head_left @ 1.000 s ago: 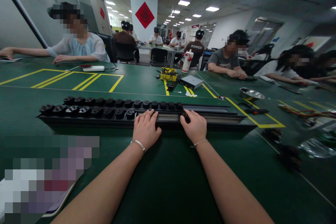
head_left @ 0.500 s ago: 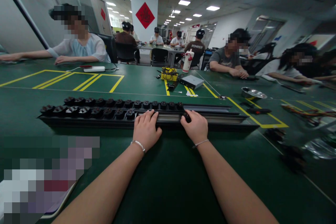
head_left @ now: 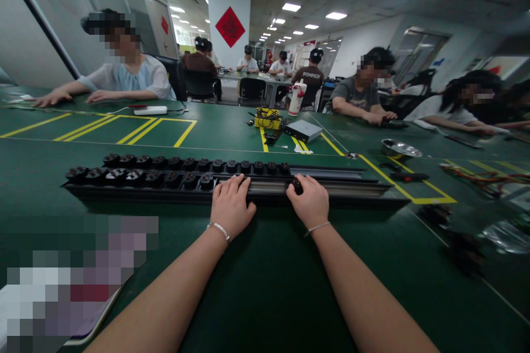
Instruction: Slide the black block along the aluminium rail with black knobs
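A long black power track (head_left: 269,186) lies across the table before me, its right stretch showing a bare metallic channel. Black round socket modules (head_left: 153,178) line its left part. Across the near edge, just right of the last module in that row, rests my left hand (head_left: 232,201), fingers stretched out and thumb apart. My right hand (head_left: 308,198) pinches a black socket module (head_left: 297,185) seated on the bare channel; the fingers partly cover it. Behind lies a second track (head_left: 327,171) with its own row of modules.
Further back stand a yellow box with cables (head_left: 267,118), a grey box (head_left: 304,130) and a white tumbler (head_left: 296,98). A metal bowl (head_left: 401,148) and loose black parts (head_left: 466,253) are on the right. A blurred-out item (head_left: 83,292) lies front left. Several people sit around.
My hands keep their places on the track, with the view shifting only slightly. At the far left, a co-worker's outstretched hand has drawn inward to the right.
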`<state>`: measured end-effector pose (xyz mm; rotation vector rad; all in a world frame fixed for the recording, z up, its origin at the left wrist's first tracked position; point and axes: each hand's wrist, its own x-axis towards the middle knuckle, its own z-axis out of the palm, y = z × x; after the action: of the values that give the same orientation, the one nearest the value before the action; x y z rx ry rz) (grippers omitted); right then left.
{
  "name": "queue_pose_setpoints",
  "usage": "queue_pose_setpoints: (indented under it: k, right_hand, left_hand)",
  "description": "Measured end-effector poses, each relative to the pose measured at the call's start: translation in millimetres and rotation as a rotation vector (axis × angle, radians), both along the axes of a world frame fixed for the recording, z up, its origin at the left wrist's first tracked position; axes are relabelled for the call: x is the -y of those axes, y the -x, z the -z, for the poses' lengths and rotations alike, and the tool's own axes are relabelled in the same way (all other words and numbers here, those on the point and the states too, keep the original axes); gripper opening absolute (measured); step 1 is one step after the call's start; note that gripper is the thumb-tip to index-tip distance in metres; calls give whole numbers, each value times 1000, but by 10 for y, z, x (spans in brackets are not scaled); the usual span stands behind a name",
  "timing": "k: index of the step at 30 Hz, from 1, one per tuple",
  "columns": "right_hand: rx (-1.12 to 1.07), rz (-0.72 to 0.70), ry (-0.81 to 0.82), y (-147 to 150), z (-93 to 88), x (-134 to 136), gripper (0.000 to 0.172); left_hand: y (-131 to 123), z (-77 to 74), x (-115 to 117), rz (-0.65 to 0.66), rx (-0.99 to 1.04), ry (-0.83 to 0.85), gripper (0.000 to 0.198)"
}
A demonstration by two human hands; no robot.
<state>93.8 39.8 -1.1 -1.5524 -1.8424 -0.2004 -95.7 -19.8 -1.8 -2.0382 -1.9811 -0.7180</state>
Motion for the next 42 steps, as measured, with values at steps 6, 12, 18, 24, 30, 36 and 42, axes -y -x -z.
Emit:
queue_pose_setpoints:
  k: [6,12,18,24,30,36,42]
  right_hand:
    - [5,12,2,-6,-3,-2,36]
    - [5,12,-9,-13,13,-21,36]
    - [5,24,-6,-13,14,-26,36]
    - [-6,16,-24,-9,5,-15,37]
    - [-7,13,-31,-11,12,-17,38]
    - [-9,6,-56,-21,21,-23,36]
    - [-1,0,-70,-31,24,-31,34]
  left_hand:
    - [-6,-5,0,2,6,-3,53]
    - [-9,-14,1,3,18,7,53]
    - [-4,-2,-3,-4,8,1,52]
    - [-3,-2,0,3,7,-9,52]
    - [-5,-7,1,-5,-1,0,52]
    - [-5,1,-4,0,10,2,53]
    - [-3,2,-6,1,12,9,53]
